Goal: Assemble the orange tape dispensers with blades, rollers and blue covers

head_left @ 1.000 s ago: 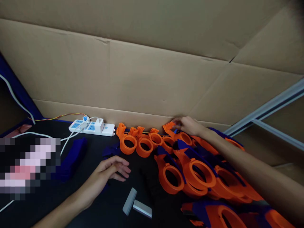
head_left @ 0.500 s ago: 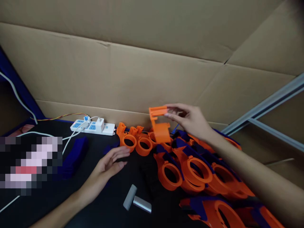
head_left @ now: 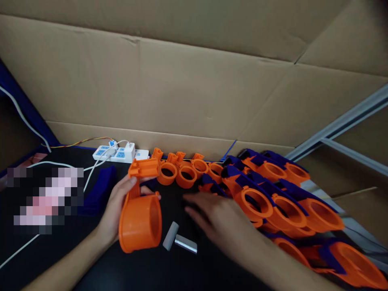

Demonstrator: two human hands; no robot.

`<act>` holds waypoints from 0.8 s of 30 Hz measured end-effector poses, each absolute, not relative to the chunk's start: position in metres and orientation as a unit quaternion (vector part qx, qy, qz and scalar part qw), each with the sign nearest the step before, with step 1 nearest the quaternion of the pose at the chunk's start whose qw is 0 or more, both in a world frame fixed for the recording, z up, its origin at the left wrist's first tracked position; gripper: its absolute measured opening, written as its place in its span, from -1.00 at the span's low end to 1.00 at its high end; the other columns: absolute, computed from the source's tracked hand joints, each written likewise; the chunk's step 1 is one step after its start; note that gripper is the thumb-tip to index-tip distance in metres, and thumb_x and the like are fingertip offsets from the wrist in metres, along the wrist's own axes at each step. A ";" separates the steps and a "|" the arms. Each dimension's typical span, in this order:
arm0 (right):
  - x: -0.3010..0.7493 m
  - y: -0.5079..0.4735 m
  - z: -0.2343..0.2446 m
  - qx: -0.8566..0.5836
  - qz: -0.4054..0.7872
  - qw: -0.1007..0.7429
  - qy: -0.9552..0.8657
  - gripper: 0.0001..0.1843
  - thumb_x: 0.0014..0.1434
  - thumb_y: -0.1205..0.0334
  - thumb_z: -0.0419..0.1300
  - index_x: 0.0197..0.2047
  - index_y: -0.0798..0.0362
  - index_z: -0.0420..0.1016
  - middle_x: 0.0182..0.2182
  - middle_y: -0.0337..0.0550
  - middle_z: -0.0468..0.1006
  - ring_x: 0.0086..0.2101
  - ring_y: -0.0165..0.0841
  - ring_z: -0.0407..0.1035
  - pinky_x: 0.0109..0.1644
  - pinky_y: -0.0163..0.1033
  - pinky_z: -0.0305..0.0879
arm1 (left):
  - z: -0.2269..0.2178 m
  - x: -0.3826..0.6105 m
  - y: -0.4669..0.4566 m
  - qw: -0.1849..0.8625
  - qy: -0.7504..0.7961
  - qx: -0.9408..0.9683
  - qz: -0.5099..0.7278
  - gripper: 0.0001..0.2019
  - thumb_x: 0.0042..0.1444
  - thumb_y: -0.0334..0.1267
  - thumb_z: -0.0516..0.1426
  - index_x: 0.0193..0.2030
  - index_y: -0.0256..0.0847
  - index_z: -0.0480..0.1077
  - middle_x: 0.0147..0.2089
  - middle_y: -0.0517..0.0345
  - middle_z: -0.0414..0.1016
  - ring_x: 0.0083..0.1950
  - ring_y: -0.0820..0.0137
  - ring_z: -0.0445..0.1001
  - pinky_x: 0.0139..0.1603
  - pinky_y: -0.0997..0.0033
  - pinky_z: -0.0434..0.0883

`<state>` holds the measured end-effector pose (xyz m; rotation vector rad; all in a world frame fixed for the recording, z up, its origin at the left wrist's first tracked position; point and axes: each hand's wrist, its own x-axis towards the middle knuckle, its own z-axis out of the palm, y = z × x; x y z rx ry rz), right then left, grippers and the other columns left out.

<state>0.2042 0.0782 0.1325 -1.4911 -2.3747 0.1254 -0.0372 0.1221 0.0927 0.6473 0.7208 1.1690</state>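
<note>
My left hand [head_left: 113, 210] grips an orange plastic part [head_left: 141, 214], a wide ring with a bracket on top, held just above the black table [head_left: 75, 258]. My right hand [head_left: 218, 220] is blurred by motion and hovers, fingers stretched out and holding nothing, over the table near two small grey metal pieces [head_left: 179, 241]. A row of orange ring parts [head_left: 184, 176] lies along the cardboard wall. To the right a pile of orange and blue parts [head_left: 273, 202] spreads toward the table's near edge.
A white power strip [head_left: 119, 153] with plugs and white cables sits at the back left against the cardboard wall [head_left: 182, 89]. Dark blue parts [head_left: 101, 192] lie left of my left hand. A metal frame rail [head_left: 342, 129] runs at the right. A blurred-out patch covers the left.
My right hand lifted an orange part from the back row and passed it left. My left hand now holds it, and my right hand has come down empty over the table.
</note>
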 end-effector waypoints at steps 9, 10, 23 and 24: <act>0.207 0.041 0.074 -0.452 -0.086 0.018 -0.888 -0.84 0.00 0.34 0.41 -0.35 0.00 0.53 -0.40 -0.20 0.57 -0.37 -0.26 0.41 -0.43 -0.20 0.22 | 0.086 -0.039 0.135 0.784 0.275 0.296 0.471 -0.76 0.21 -0.08 0.11 -0.23 -0.20 0.46 -0.47 0.17 0.49 -0.43 0.35 0.55 -0.20 0.32 0.57; 0.205 0.041 0.071 -0.449 -0.073 0.027 -0.890 -0.81 -0.01 0.28 0.44 -0.34 -0.01 0.52 -0.39 -0.21 0.57 -0.36 -0.26 0.41 -0.44 -0.20 0.20 | 0.085 -0.039 0.136 0.787 0.273 0.297 0.467 -0.76 0.22 -0.07 0.11 -0.24 -0.21 0.46 -0.47 0.17 0.49 -0.44 0.36 0.55 -0.19 0.32 0.57; 0.198 0.029 0.043 -0.483 -0.075 0.078 -0.869 -0.76 -0.06 0.55 0.32 -0.42 0.03 0.42 -0.45 -0.19 0.53 -0.40 -0.28 0.36 -0.49 -0.19 0.09 | 0.085 -0.029 0.133 0.760 0.331 0.312 0.465 -0.72 0.19 -0.07 0.20 -0.08 -0.17 0.32 -0.39 0.09 0.59 -0.34 0.19 0.63 -0.26 0.21 0.57; 0.198 0.029 0.046 -0.495 -0.054 0.078 -0.864 -0.77 -0.05 0.54 0.32 -0.41 0.03 0.42 -0.42 -0.19 0.53 -0.38 -0.29 0.37 -0.48 -0.21 0.10 | 0.085 -0.028 0.132 0.758 0.333 0.322 0.459 -0.73 0.20 -0.09 0.19 -0.06 -0.16 0.31 -0.41 0.09 0.59 -0.34 0.19 0.63 -0.25 0.20 0.57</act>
